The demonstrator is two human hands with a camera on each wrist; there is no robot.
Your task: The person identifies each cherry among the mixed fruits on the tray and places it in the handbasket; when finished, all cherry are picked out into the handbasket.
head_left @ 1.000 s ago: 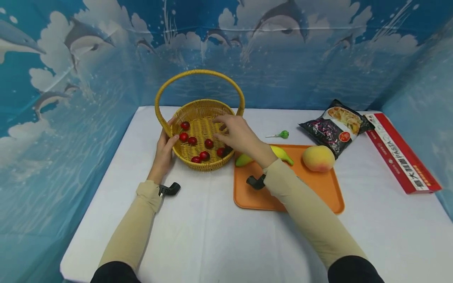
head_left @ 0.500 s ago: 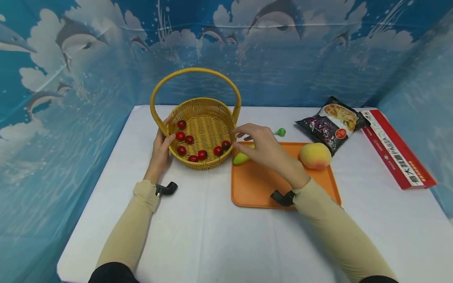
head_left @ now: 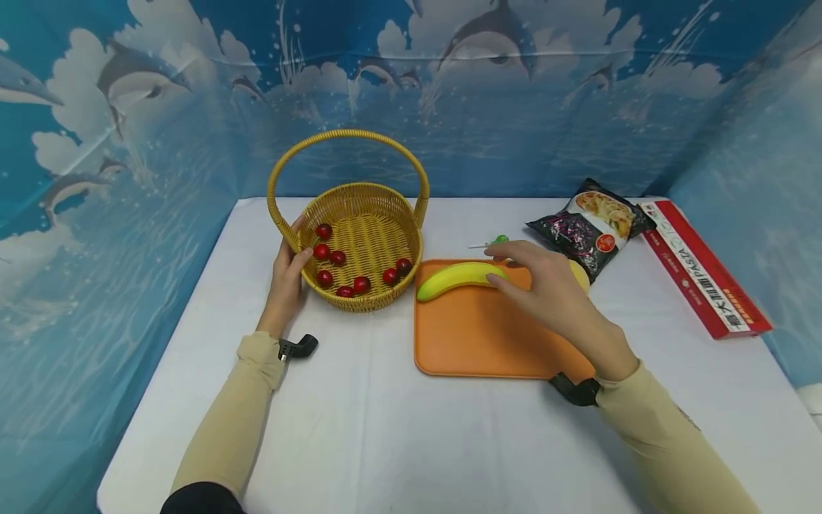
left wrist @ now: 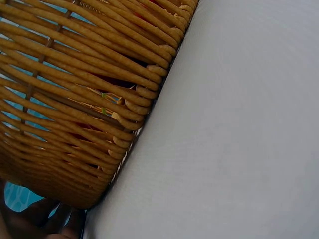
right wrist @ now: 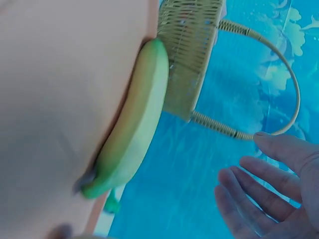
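My left hand (head_left: 286,280) grips the left side of a yellow wicker basket (head_left: 362,303), thumb over the rim near the handle's foot. Several red cherries (head_left: 362,285) lie inside, mostly along its left and front sides. The left wrist view shows the woven wall (left wrist: 75,64) close up, with fingertips under its lower corner. Over the orange tray (head_left: 475,350), my right hand (head_left: 552,293) is empty, its fingers spread and slightly bent. A yellow banana (head_left: 459,277) with green ends lies at the tray's back left, just beyond those fingertips. Behind the hand, a peach (head_left: 580,275) is mostly hidden.
A green lollipop (head_left: 501,240) lies behind the tray. Farther right are a black food packet (head_left: 587,228) and a long red-and-white pasta box (head_left: 703,268). A blue dolphin-print curtain (head_left: 359,100) stands behind the white table (head_left: 359,400).
My right hand has withdrawn from over the basket to the right, uncovering the banana and covering the peach. One cherry has shifted left inside the basket. My left hand keeps its grip.
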